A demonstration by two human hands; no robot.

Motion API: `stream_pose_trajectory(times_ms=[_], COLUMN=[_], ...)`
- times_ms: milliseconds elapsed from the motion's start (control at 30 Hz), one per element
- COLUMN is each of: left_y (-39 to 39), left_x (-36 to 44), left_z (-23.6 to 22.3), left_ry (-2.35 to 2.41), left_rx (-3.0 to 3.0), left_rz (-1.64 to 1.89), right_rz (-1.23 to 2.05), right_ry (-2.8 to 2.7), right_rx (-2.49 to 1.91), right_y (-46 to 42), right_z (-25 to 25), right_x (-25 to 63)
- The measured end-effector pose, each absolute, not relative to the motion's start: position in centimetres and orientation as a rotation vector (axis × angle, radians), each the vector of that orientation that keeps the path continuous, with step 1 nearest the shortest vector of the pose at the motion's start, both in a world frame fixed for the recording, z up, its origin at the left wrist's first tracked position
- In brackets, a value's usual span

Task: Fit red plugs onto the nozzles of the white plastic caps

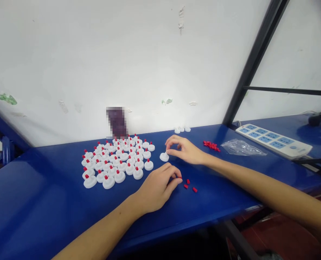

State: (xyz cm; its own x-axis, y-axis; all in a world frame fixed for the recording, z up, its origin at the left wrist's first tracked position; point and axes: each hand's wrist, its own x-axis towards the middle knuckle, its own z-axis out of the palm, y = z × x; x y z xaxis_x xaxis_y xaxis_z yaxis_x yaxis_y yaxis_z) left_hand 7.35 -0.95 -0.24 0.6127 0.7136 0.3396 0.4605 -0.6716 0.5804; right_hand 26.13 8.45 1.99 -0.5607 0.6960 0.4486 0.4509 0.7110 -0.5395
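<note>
My left hand (159, 186) is low over the blue table, thumb and fingertips pinched on a small red tip, of which only a sliver shows. Just right of those fingertips lie three loose red tips (188, 181). Farther back, my right hand (186, 150) pinches the edge of a white round cap (164, 157), whose top shows no red piece. To the left of both hands stands a large group of white caps (119, 176), nearly all with a red tip sticking up from the middle.
A small pile of red tips (211, 146) lies right of my right hand, beside a clear plastic bag (242, 147). Several plain white caps (182, 129) sit against the wall. A power strip (274, 140) lies at the right, near a black metal post (247, 79). A blurred dark object (118, 122) leans on the wall.
</note>
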Motion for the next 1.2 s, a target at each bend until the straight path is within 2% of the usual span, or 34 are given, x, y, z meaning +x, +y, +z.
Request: stream_pose_trajectory(times_ms=[167,300,633,867,1000,1200], left_y=[-0.4,-0.4,-0.2,0.5,0.9,1.6], left_x=[7.9,8.0,7.4,7.0,7.0,6.4], left_z=[0.0,0.2,1.0,0.9,0.4,0.0], left_ry=[1.060,1.011,1.016,1.007,1.006,0.992], left_rx=[2.114,2.055,2.092,2.200,2.477,2.737], left_rz=[1.190,1.397,1.762,1.788,1.786,1.739], right_rz=[0.648,0.731,0.552,0.528,0.558,0.304], right_ry=[-2.009,-2.145,-2.309,-2.101,-2.075,-2.227], right_rx=[-0.762,-0.818,-0.857,-0.951,-0.905,-0.741], right_y=[7.6,7.2,6.2,6.2,5.1,4.4], right_z=[1.8,1.4,1.1,1.2,1.8,2.1], right_x=[26.4,26.4,25.8,25.9,25.7,25.5])
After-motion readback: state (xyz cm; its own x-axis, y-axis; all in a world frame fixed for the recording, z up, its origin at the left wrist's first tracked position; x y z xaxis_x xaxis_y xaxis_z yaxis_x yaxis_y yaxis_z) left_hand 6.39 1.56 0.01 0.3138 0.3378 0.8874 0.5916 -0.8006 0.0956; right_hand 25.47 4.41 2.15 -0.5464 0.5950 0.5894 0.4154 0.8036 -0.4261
